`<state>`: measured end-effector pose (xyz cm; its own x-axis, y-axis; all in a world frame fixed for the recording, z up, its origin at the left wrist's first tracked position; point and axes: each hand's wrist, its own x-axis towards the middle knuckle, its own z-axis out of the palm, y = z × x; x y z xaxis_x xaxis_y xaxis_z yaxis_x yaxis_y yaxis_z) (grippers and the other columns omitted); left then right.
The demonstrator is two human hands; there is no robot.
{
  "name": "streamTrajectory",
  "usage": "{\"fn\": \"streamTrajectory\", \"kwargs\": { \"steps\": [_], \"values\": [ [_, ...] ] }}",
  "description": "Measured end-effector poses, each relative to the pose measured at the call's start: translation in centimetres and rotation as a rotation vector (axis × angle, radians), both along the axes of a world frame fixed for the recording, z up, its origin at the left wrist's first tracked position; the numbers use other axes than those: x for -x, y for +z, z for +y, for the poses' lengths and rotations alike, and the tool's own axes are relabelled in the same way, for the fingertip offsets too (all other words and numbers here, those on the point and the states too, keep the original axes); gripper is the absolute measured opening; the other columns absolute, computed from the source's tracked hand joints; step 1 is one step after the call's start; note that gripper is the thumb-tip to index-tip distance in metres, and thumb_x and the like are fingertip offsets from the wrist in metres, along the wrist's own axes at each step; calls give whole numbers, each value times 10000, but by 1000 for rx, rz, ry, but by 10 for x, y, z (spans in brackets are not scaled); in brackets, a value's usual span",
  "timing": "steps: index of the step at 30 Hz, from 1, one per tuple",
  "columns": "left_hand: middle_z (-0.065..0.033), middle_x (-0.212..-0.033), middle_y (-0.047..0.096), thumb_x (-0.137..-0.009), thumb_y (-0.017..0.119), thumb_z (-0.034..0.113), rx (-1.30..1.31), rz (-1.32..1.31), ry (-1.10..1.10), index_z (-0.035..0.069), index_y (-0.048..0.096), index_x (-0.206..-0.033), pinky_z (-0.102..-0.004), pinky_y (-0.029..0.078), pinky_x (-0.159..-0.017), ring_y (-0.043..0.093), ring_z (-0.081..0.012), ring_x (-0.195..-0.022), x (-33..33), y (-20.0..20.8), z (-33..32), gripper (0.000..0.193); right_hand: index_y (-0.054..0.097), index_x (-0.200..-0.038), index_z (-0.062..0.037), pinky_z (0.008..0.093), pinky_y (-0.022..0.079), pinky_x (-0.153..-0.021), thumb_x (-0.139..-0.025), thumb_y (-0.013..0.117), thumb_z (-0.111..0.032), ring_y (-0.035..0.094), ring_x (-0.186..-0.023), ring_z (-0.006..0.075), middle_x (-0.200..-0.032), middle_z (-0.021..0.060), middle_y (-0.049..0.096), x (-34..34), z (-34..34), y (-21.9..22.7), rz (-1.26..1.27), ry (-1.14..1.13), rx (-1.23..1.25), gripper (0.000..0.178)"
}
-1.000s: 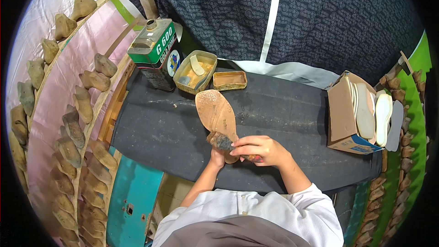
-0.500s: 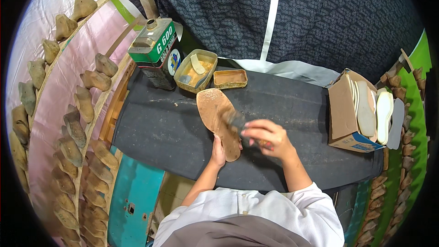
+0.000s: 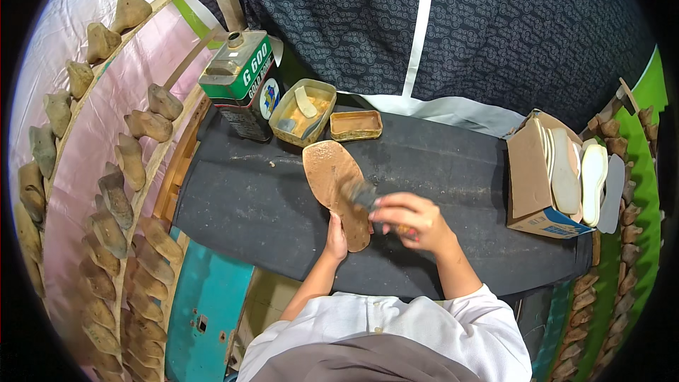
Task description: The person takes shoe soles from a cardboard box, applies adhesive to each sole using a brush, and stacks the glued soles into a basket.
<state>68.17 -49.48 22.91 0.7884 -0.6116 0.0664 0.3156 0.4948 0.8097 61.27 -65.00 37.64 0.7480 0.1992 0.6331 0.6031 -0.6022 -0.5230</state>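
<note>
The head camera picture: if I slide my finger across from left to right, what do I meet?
Wooden shoe shapes on the left racks → green-and-black metal can → brown shoe sole → the person's right hand → cardboard box → grey insole.

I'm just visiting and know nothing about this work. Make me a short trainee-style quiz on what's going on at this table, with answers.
1. True or false: the left hand holds the brown sole.
2. What is in the right hand?
A) scissors
B) a brush
C) a hammer
3. Fill the gap: the cardboard box holding pale insoles stands toward the ____ end of the table, as the person sees it.

Key:
1. True
2. B
3. right
</note>
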Motion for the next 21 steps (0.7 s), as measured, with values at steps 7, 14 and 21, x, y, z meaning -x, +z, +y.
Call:
{"fn": "streamTrajectory", "kwargs": {
  "steps": [7,14,21],
  "values": [
    [-106,-969,587,-873,183,640,18,49,-13,49,448,-1160,-324,472,-748,583,-190,-835,-3,-11,1,709,648,-970,-93,303,532,-685,-587,571,118,634,-793,213,-1025,114,563,-1,4,-3,2,-110,-76,444],
    [-112,-1001,594,-897,146,601,-74,-291,91,51,459,-1163,-336,489,-752,598,-210,-870,-3,-16,7,686,682,-901,-91,280,528,-679,-553,578,132,626,-809,201,-971,98,598,3,11,3,153,206,-47,427],
    [-130,-997,575,-876,122,635,14,0,7,31,418,-1211,-332,486,-687,575,-205,-774,0,4,0,751,657,-933,-94,297,523,-697,-642,640,85,623,-838,224,-996,100,563,-9,11,0,-8,-226,-154,342]
  ]
}}
